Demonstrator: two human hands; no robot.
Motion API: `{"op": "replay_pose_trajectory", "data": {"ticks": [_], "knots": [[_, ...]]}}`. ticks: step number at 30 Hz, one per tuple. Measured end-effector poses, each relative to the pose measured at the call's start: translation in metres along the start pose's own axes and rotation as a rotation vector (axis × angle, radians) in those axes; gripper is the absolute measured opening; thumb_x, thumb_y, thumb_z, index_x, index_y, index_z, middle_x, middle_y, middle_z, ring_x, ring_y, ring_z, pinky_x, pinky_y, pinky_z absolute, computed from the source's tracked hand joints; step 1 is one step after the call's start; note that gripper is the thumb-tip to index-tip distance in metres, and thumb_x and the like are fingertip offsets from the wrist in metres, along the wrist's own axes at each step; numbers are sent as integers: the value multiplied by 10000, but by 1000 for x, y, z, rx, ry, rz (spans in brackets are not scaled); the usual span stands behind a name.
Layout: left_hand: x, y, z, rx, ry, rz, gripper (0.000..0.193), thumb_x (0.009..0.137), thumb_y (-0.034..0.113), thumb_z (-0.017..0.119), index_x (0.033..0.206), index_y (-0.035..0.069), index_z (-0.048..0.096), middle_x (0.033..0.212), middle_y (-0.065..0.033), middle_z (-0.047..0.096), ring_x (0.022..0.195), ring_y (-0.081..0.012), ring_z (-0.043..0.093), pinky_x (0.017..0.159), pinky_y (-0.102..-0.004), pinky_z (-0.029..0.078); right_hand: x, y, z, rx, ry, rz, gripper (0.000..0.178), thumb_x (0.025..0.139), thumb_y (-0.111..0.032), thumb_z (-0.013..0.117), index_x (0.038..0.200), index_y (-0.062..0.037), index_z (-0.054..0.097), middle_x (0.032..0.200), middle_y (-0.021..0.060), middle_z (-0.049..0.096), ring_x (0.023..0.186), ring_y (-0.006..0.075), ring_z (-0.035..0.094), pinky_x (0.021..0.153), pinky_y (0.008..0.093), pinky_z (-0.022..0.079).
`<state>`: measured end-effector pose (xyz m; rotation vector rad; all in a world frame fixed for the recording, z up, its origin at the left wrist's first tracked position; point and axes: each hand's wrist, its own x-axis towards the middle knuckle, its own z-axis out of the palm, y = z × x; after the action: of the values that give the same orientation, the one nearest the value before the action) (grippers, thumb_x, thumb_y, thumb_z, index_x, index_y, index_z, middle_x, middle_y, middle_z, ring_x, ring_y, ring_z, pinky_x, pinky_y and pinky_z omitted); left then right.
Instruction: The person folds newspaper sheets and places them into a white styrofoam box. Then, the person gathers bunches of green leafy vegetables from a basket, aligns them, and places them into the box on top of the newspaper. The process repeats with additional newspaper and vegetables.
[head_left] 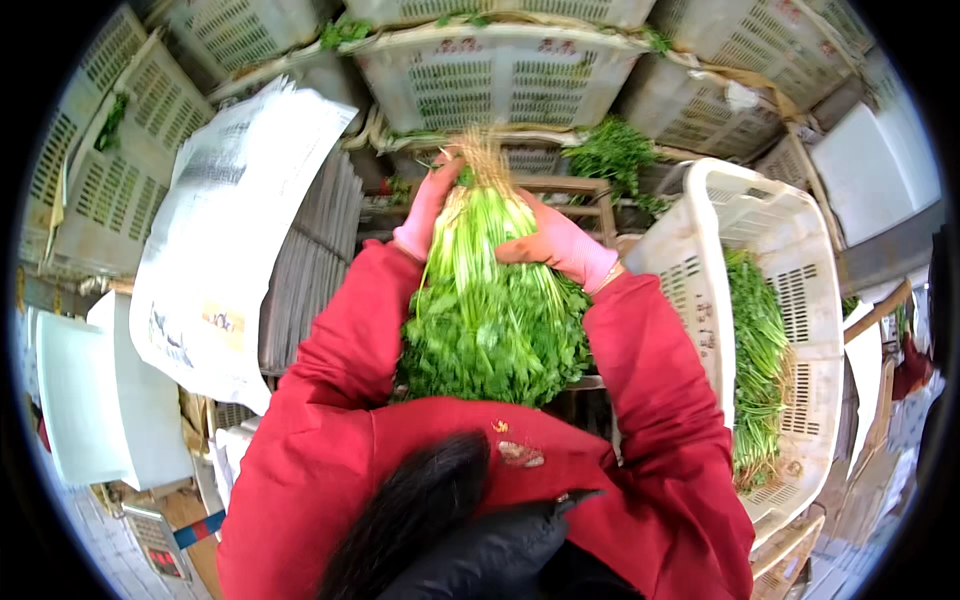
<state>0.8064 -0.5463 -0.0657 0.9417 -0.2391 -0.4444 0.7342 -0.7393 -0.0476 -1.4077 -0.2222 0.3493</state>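
In front of my chest lies a large bunch of coriander (pixel 490 290), its leafy end toward me and its pale stems and brown roots pointing away. Around the left edge of the bunch near the roots, my left hand (pixel 430 205) is closed, with its fingertips partly hidden. My right hand (pixel 560 245) grips the stems from the right, its thumb lying across them. Both hands wear pinkish-orange gloves, and red sleeves cover my forearms.
A stack of newspapers (pixel 235 230) stands at the left. White plastic crates (pixel 500 80) line the far side. At the right a white crate (pixel 715 290) holds more rooted greens (pixel 757 360). Loose greens (pixel 612 155) hang beyond my right hand. A scale (pixel 158 543) sits lower left.
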Motion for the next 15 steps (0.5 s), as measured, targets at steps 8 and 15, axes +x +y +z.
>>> {"op": "replay_pose_trajectory", "data": {"ticks": [8, 15], "knots": [[-67, -104, -193, 702, 530, -174, 748, 1011, 555, 450, 1449, -50, 402, 1411, -208, 518, 1327, -333, 473, 1096, -375, 358, -32, 208, -21, -197, 862, 249, 930, 876, -452, 720, 1457, 144, 304, 1170, 156, 595, 972, 210, 552, 861, 327, 465], [-82, -125, -101, 1364, 278, 73, 1108, 666, 521, 849, 1452, -69, 340, 1434, -295, 426, 1245, -450, 481, 1068, -474, 388, 1, 227, 68, -417, 832, 93, 718, 943, -214, 656, 1500, 54, 291, 1427, 290, 469, 1327, 389, 474, 1092, 405, 385]]}}
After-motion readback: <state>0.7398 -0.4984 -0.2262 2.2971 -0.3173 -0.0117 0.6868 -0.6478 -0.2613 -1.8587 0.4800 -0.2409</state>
